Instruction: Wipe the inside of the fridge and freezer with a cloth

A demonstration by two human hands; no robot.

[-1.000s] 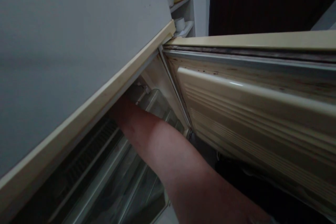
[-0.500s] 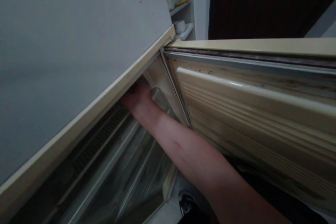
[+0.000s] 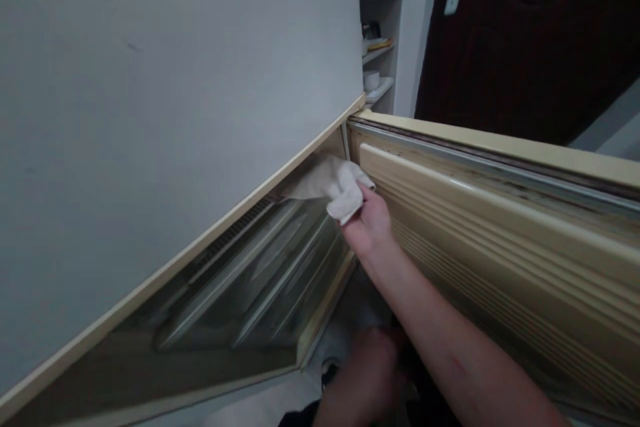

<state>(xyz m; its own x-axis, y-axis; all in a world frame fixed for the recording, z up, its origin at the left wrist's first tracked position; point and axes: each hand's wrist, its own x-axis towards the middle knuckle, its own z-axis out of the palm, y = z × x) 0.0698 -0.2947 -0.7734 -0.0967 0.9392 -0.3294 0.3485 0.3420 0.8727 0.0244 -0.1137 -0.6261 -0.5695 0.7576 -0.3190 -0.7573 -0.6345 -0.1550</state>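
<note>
Cloth bunched in right hand, fingers closed on it, pressed at fridge's top-right inside corner by open door. Left hand low & blurred; can't tell its fingers.

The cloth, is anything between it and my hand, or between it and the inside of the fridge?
No. The right hand grips the white cloth directly, at the fridge opening beside the open door. Nothing visible blocks the shelves below.

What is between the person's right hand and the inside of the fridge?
A white cloth, gripped by the right hand, lies there at the fridge's upper edge, in the head view.
</note>
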